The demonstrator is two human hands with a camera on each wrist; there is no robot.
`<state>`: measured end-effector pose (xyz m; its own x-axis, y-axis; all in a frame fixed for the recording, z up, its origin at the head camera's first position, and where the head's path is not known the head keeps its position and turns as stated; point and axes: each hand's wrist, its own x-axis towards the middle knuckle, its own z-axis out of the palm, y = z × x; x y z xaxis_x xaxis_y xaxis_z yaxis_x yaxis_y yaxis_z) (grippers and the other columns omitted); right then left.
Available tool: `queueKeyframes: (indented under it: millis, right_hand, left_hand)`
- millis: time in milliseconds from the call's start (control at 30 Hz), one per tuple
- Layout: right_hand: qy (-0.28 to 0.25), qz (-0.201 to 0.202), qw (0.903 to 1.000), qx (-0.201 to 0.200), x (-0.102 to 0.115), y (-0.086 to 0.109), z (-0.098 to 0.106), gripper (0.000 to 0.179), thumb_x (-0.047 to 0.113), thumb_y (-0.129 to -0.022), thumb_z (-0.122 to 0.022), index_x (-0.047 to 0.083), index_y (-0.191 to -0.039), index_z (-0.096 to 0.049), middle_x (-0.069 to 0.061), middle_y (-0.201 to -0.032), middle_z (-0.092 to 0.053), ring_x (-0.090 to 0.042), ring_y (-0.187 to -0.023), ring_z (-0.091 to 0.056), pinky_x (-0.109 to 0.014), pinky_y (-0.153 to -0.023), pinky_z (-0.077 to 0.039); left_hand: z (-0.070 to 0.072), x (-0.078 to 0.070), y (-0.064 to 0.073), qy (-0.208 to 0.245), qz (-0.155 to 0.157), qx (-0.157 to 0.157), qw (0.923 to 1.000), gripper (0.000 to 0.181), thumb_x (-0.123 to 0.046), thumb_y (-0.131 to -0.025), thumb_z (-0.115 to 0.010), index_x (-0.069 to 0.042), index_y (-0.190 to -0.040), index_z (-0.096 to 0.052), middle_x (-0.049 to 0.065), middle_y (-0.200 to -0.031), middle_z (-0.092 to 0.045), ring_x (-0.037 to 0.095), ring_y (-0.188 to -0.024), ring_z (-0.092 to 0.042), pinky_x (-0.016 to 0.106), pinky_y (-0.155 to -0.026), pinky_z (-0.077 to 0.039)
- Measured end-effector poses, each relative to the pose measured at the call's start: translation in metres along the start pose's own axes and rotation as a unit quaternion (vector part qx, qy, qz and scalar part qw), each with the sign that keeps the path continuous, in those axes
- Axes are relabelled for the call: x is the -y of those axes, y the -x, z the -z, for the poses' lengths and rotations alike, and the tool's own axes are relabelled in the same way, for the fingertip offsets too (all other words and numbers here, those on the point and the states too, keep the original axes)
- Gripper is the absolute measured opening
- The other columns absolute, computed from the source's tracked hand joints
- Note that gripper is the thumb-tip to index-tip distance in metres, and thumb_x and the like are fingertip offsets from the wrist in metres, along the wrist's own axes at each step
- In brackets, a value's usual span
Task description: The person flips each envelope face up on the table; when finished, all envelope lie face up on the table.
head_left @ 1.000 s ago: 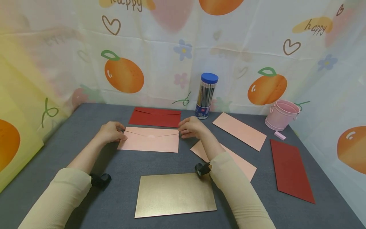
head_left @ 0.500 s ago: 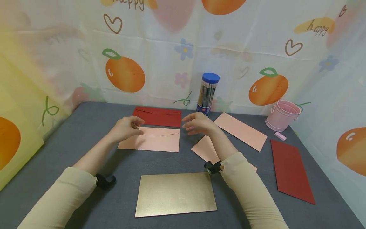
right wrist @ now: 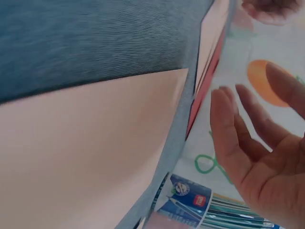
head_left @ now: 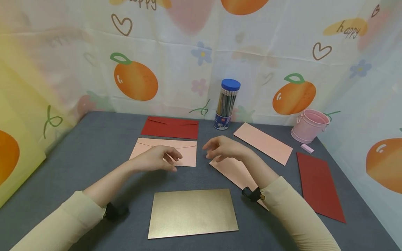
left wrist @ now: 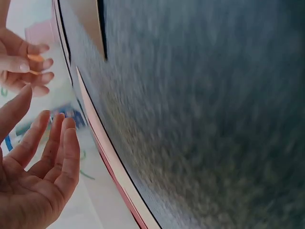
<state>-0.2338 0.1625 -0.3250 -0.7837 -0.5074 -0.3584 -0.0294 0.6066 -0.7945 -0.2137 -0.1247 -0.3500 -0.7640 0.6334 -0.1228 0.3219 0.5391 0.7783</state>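
My left hand (head_left: 155, 158) hovers over the pink envelope (head_left: 188, 153) with its flap side up, hiding part of it. Its fingers are loosely bent around nothing, as the left wrist view confirms for that hand (left wrist: 40, 176). To the right, my right hand (head_left: 227, 148) hangs above the upper end of a slanted pink envelope (head_left: 233, 170). In the right wrist view this hand (right wrist: 262, 152) has relaxed fingers and an empty palm. A red envelope (head_left: 171, 128) lies just behind the first pink one. Nearer the body, a gold envelope (head_left: 193, 214) lies flat.
At the back stands a blue-lidded tub of pencils (head_left: 226, 104). Another slanted pink envelope (head_left: 263, 143) and a red one (head_left: 320, 188) lie to the right. A pink bucket (head_left: 309, 127) and a small pink block (head_left: 307, 148) are near the right edge. Printed cloth hangs behind.
My left hand has left the pink envelope's left edge and moved right and towards the body. The right hand has drawn away from its right edge, to the right. The envelopes lie as before.
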Motion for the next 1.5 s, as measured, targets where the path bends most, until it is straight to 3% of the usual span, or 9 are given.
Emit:
queueKeyframes:
  millis: [200,367,567,800,1033,1167,1500]
  right_hand:
    - [0.035,0.002,0.9988,0.034,-0.004,0.013,-0.005,0.042,0.014,-0.092,-0.067,0.002,-0.131,-0.059,-0.012,-0.111,-0.064,-0.017,-0.095,-0.066,-0.037,-0.089,-0.060]
    - [0.072,0.019,0.9953,0.062,-0.009,0.022,-0.009,0.040,0.014,-0.089,-0.070,0.004,-0.127,-0.062,-0.014,-0.114,-0.065,-0.016,-0.096,-0.065,-0.029,-0.083,-0.058]
    - [0.098,0.048,0.9900,0.090,-0.018,0.030,-0.015,0.038,0.010,-0.084,-0.075,0.003,-0.120,-0.064,-0.014,-0.108,-0.064,-0.016,-0.094,-0.063,-0.023,-0.076,-0.054]
    - [0.123,0.051,0.9866,0.094,-0.025,0.037,-0.020,0.037,0.011,-0.078,-0.082,0.005,-0.111,-0.067,-0.012,-0.101,-0.066,-0.013,-0.089,-0.059,-0.023,-0.075,-0.052]
    - [0.150,0.062,0.9819,0.097,-0.033,0.041,-0.023,0.036,0.014,-0.074,-0.086,0.008,-0.104,-0.067,-0.009,-0.094,-0.063,-0.011,-0.080,-0.056,-0.021,-0.067,-0.047]
    - [0.160,0.069,0.9788,0.107,-0.035,0.041,-0.025,0.037,0.014,-0.072,-0.088,0.009,-0.102,-0.067,-0.007,-0.091,-0.060,-0.010,-0.075,-0.053,-0.020,-0.064,-0.047]
    - [0.204,0.064,0.9731,0.087,-0.040,0.044,-0.033,0.042,0.017,-0.065,-0.093,0.017,-0.097,-0.066,-0.001,-0.091,-0.059,-0.011,-0.078,-0.053,-0.022,-0.069,-0.047]
  left_hand:
    - [-0.014,-0.007,0.004,-0.024,-0.015,0.033,0.9990,0.042,-0.015,-0.082,-0.079,-0.005,-0.120,-0.066,0.014,-0.119,-0.069,0.018,-0.098,-0.067,0.025,-0.083,-0.055]
    - [-0.026,-0.014,0.010,-0.052,-0.028,0.057,0.9966,0.041,-0.017,-0.079,-0.081,-0.008,-0.117,-0.068,0.009,-0.118,-0.071,0.014,-0.095,-0.065,0.023,-0.081,-0.053]
    - [-0.036,-0.022,0.016,-0.081,-0.022,0.074,0.9937,0.042,-0.018,-0.075,-0.085,-0.011,-0.114,-0.070,0.003,-0.111,-0.070,0.011,-0.093,-0.061,0.023,-0.079,-0.050]
    - [-0.043,-0.022,0.017,-0.120,-0.035,0.070,0.9897,0.044,-0.019,-0.068,-0.089,-0.009,-0.105,-0.067,0.004,-0.101,-0.063,0.012,-0.084,-0.055,0.021,-0.074,-0.046]
    - [-0.046,-0.022,0.019,-0.136,-0.009,0.088,0.9868,0.048,-0.022,-0.062,-0.092,-0.012,-0.099,-0.062,0.002,-0.096,-0.057,0.014,-0.087,-0.051,0.023,-0.072,-0.045]
    - [-0.046,-0.022,0.021,-0.146,-0.011,0.091,0.9850,0.048,-0.021,-0.061,-0.093,-0.012,-0.097,-0.061,0.001,-0.094,-0.056,0.011,-0.086,-0.049,0.022,-0.071,-0.045]
    - [-0.048,-0.021,0.023,-0.159,-0.006,0.090,0.9832,0.042,-0.017,-0.059,-0.092,-0.015,-0.086,-0.059,-0.001,-0.090,-0.054,0.011,-0.081,-0.046,0.022,-0.067,-0.042]
